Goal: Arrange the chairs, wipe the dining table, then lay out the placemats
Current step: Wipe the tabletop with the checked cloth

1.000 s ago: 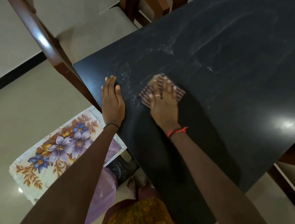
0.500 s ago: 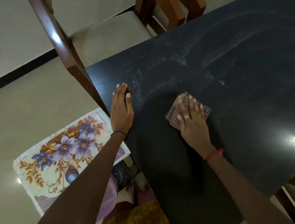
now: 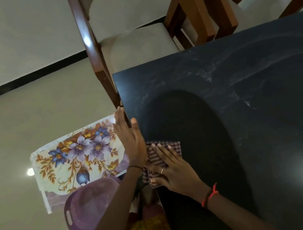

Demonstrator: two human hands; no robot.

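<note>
At lower centre, the right hand is pressing one checked cloth, fingers straight, onto one table; the left hand, flat and empty, is touching its edge.

Purple basket on beige floor; black skirting along wall.

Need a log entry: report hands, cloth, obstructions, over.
Left hand open against table edge. Right hand flat on checked cloth. Far end streaky. Placemat, basket on floor.

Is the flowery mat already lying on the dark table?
No, the flowered mat lies down on the floor beside the table, next to a purple basket.
</note>
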